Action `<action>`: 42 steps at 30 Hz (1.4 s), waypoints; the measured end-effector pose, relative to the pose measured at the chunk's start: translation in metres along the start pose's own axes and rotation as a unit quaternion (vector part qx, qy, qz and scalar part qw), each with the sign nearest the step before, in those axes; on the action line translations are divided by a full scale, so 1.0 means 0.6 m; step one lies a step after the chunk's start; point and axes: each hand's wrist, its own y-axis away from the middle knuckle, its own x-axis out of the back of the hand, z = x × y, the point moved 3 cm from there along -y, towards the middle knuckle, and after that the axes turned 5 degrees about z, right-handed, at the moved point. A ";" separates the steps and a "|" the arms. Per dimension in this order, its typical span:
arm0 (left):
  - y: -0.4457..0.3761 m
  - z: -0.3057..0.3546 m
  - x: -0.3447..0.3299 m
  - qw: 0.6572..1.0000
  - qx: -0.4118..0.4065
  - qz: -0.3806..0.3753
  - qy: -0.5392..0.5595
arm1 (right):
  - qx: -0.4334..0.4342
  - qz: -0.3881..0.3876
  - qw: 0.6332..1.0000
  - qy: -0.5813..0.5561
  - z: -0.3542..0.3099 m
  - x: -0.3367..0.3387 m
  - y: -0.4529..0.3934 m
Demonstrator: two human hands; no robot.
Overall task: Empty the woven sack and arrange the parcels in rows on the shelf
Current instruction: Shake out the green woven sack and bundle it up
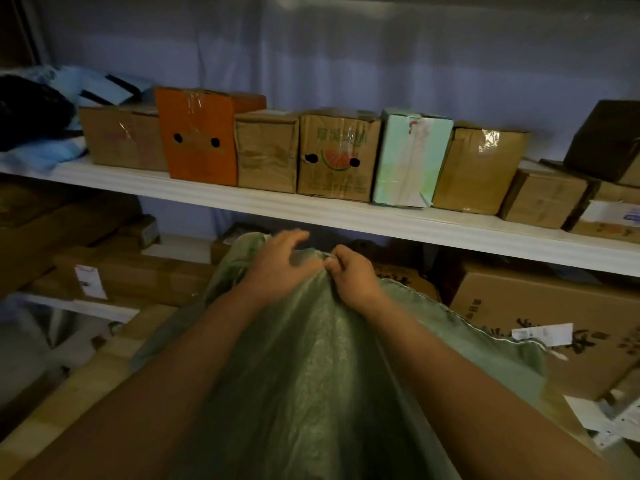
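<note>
Only the head view to go on. Bottom centre of the frame, you've got the green woven sack (311, 358) pulled up in front of you, just below the white shelf (346, 211). Your right hand (351, 275) is pinching the sack's top edge with curled fingers, and your left hand (280, 268) rests on the fabric right next to it, fingers spread and fairly loose, not really clamping anything.

Across the middle of the frame there's already a row of parcels on the shelf: brown boxes, an orange box (197, 136), a watermelon-print box (334, 155) and a pale green box (410, 157), all side by side.

So the row looks well underway. I can't tell how much is left in the sack since its mouth is bunched up, but the sack looks fairly slack.
</note>
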 end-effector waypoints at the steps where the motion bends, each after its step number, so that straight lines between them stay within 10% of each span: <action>1: -0.001 0.005 -0.016 0.994 -0.029 -0.084 -0.059 | 0.010 -0.012 1.000 0.013 0.000 0.008 0.000; 13: -0.002 0.026 -0.107 0.893 0.026 -0.375 -0.249 | -0.299 -0.099 0.917 0.246 0.219 0.126 0.075; 17: -0.006 0.053 -0.139 0.960 0.065 -0.246 -0.119 | -0.242 -0.026 0.922 0.300 0.224 0.136 0.074; 23: -0.007 0.096 -0.187 0.973 -0.021 -0.211 -0.095 | -0.107 0.033 0.986 0.126 0.170 0.172 0.036; 31: -0.036 0.095 -0.156 0.977 -0.048 -0.174 -0.110 | -0.023 -0.161 0.983 -0.090 0.108 0.167 0.023; 37: -0.041 0.080 -0.103 0.984 -0.020 -0.083 -0.156 | -0.123 -0.292 0.924 0.213 0.216 0.199 0.028; 42: -0.031 0.087 -0.086 0.962 0.014 -0.179 -0.207 | -0.090 -0.107 0.921 0.363 0.213 0.195 0.026</action>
